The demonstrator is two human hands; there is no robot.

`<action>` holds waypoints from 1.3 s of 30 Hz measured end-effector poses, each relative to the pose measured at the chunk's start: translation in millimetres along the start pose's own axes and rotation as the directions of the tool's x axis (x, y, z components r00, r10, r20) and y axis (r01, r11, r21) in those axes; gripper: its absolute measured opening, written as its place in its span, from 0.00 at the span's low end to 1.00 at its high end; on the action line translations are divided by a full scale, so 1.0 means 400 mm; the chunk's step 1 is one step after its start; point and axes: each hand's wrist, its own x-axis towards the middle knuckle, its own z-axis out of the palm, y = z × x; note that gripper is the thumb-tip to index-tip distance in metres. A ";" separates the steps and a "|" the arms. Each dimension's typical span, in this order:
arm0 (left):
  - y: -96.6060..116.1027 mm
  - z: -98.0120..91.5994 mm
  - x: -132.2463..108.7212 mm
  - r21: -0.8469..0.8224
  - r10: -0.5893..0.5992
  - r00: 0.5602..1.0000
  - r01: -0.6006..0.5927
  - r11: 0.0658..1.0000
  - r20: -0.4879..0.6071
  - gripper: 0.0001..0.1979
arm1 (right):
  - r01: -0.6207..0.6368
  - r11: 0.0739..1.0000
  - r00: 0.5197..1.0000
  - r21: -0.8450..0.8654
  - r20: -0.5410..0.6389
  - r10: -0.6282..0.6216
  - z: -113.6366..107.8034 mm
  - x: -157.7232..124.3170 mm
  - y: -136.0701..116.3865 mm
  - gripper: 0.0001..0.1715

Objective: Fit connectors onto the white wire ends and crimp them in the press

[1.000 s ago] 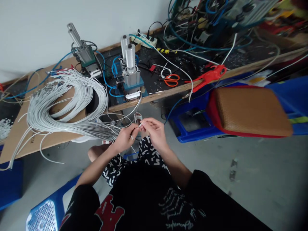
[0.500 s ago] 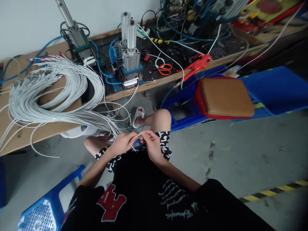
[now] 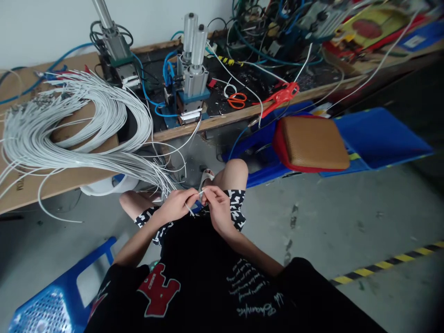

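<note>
Over my lap, my left hand [image 3: 177,204] is closed with thumb and fingertips pinching a thin white cable [image 3: 190,210], whose short tail sticks out below the fingers. My right hand [image 3: 218,203] is also closed, its fingertips on the same cable a small distance away. A short length of it shows between the two hands; the exact end at the right fingertips is too small to make out. Beside my left hand, a thick bundle of white cables [image 3: 83,159] curves off the bench and hangs down toward my knee.
Cardboard [image 3: 21,196] lies under the bundle. Pneumatic presses [image 3: 194,83] with blue hoses stand on the bench, near orange-handled scissors [image 3: 237,100] and a red tool [image 3: 282,95]. A brown cushion [image 3: 314,142] rests on blue plastic at right. A blue stool [image 3: 45,300] stands lower left.
The view has shifted slightly, with the bench and cushion appearing farther left. Both hands keep their pinch on the cable, almost unmoved.
</note>
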 end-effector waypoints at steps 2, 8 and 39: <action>0.001 0.002 -0.006 -0.003 0.000 1.000 0.000 1.000 -0.011 0.16 | -0.001 1.000 1.000 0.001 0.004 0.001 0.002 -0.003 0.000 0.16; 0.002 0.003 -0.023 -0.043 -0.002 0.999 0.000 0.999 -0.044 0.16 | 0.000 1.000 0.999 -0.013 0.045 0.001 0.011 -0.006 0.001 0.17; 0.000 0.014 0.056 0.010 -0.106 0.993 0.106 0.994 -0.058 0.17 | -0.041 0.998 0.993 -0.052 0.107 0.047 -0.037 0.108 -0.007 0.16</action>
